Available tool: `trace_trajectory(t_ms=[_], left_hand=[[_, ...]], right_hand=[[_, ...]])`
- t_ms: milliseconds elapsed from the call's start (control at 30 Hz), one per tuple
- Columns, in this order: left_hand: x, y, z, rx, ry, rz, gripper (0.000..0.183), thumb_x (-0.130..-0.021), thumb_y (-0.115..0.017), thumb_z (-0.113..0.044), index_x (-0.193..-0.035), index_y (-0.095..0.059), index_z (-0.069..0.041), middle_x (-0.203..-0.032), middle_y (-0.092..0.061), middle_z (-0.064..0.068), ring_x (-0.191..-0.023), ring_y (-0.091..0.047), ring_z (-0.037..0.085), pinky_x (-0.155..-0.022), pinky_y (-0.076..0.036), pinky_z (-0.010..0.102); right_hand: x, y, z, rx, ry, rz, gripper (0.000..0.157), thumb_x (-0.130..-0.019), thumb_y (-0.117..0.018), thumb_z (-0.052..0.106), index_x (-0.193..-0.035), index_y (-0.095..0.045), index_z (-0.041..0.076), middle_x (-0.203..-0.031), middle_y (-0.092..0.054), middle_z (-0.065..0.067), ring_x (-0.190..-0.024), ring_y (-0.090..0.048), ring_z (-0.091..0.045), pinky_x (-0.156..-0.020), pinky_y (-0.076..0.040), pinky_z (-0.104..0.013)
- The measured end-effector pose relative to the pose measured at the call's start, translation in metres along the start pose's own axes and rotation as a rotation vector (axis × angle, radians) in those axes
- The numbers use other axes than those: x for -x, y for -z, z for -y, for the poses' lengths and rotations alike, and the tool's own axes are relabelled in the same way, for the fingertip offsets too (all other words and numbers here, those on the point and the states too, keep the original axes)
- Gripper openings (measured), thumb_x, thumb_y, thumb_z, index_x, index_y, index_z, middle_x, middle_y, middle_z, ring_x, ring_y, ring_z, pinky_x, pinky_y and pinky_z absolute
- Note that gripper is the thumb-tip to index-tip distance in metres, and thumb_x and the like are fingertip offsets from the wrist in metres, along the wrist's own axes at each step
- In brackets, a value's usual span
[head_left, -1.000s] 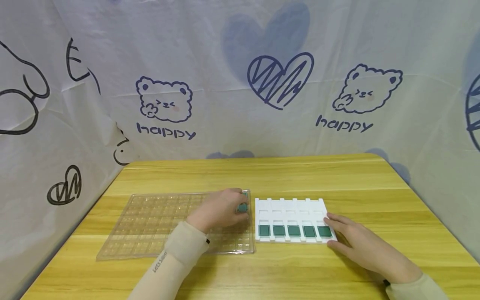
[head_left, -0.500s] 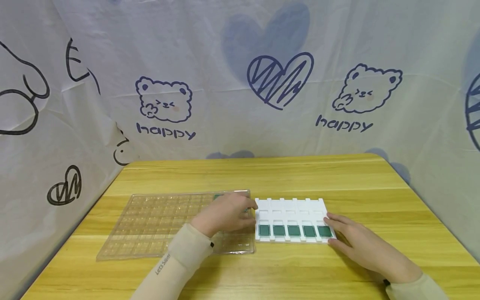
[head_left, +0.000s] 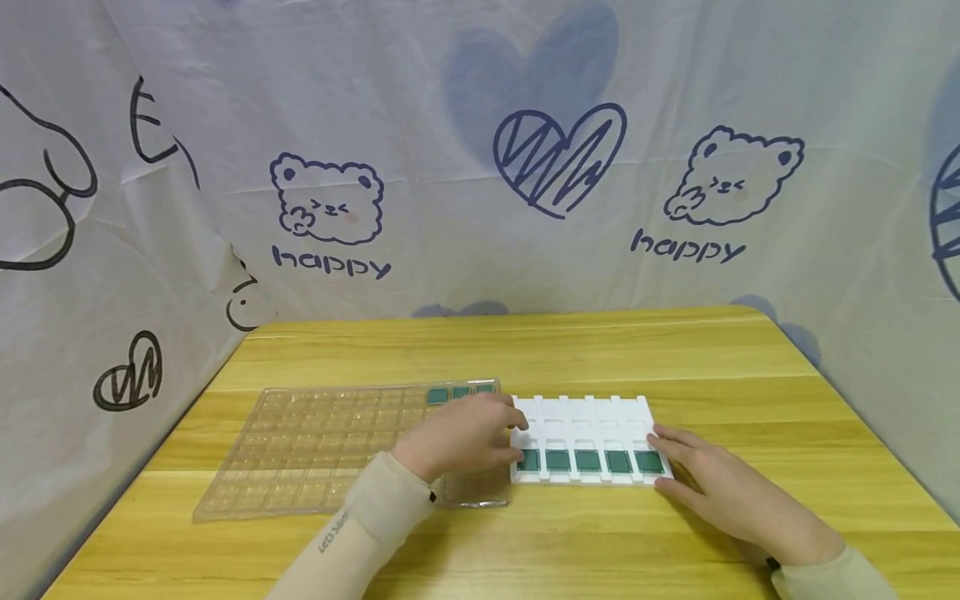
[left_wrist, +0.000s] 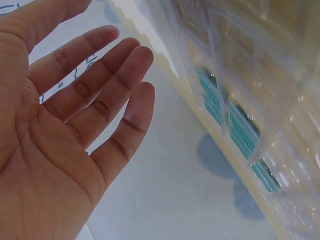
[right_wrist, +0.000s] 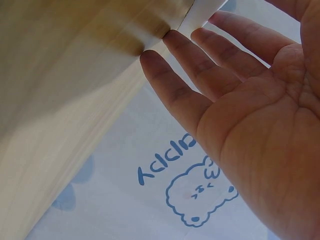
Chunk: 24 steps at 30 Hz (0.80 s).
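My left hand [head_left: 463,437] hovers over the right end of the clear plastic compartment tray [head_left: 315,450], its fingertips overlapping the left edge of the white slotted tray [head_left: 592,410]. Between its spread fingers nothing shows, and the left wrist view has the palm bare. Green square chips [head_left: 437,396] sit in the clear tray's far right compartments; the hand hides part of that area. Several more green chips [head_left: 588,461] fill the white tray's near row. With fingers nearly straight, my right hand [head_left: 723,492] touches the white tray's right end, thumb at its near corner.
Both trays lie side by side on a yellow wooden table [head_left: 570,546]. A white cloth [head_left: 450,225] printed with bears and hearts hangs behind and at the sides.
My left hand has moved right, from over the clear tray's chips to the white tray's left edge, uncovering chips in the far row. The right hand stays at the white tray.
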<state>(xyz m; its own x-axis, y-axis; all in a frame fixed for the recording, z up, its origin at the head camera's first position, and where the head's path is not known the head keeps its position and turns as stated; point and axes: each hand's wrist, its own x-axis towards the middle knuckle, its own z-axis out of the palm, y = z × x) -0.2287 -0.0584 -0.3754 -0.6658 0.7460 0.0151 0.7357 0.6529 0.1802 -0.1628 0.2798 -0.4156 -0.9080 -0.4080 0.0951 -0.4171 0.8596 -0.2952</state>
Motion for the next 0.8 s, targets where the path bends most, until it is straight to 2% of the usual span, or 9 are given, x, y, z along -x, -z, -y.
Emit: trace_trajectory(t_ms=[233, 500, 800], left_hand=[[-0.002, -0.003, -0.006, -0.033, -0.016, 0.016, 0.03, -0.09, -0.075, -0.034, -0.115, -0.074, -0.017, -0.11, -0.07, -0.001, -0.089, -0.064, 0.006, -0.082, -0.055, 0.023], [-0.004, -0.012, -0.009, -0.057, -0.059, 0.001, 0.026, -0.091, -0.074, -0.032, -0.112, -0.075, -0.017, -0.106, -0.069, -0.003, -0.084, -0.062, 0.003, -0.08, -0.055, 0.02], [-0.006, -0.015, -0.012, -0.078, -0.051, 0.014, 0.026, -0.091, -0.075, -0.032, -0.112, -0.075, -0.018, -0.106, -0.068, -0.004, -0.089, -0.063, 0.004, -0.079, -0.054, 0.02]], right_hand=[[0.0, 0.001, 0.001, 0.0, 0.0, -0.002, 0.054, -0.095, -0.069, 0.03, -0.139, -0.057, 0.002, -0.146, -0.054, -0.017, -0.131, -0.055, -0.037, -0.104, -0.047, -0.053], [-0.001, 0.001, 0.0, -0.023, -0.013, 0.026, 0.055, -0.095, -0.068, 0.031, -0.141, -0.056, 0.002, -0.147, -0.053, -0.017, -0.131, -0.054, -0.037, -0.104, -0.047, -0.054], [0.0, 0.002, 0.0, -0.023, -0.016, 0.022, 0.054, -0.095, -0.068, 0.03, -0.14, -0.056, 0.002, -0.147, -0.053, -0.017, -0.132, -0.054, -0.037, -0.104, -0.047, -0.054]])
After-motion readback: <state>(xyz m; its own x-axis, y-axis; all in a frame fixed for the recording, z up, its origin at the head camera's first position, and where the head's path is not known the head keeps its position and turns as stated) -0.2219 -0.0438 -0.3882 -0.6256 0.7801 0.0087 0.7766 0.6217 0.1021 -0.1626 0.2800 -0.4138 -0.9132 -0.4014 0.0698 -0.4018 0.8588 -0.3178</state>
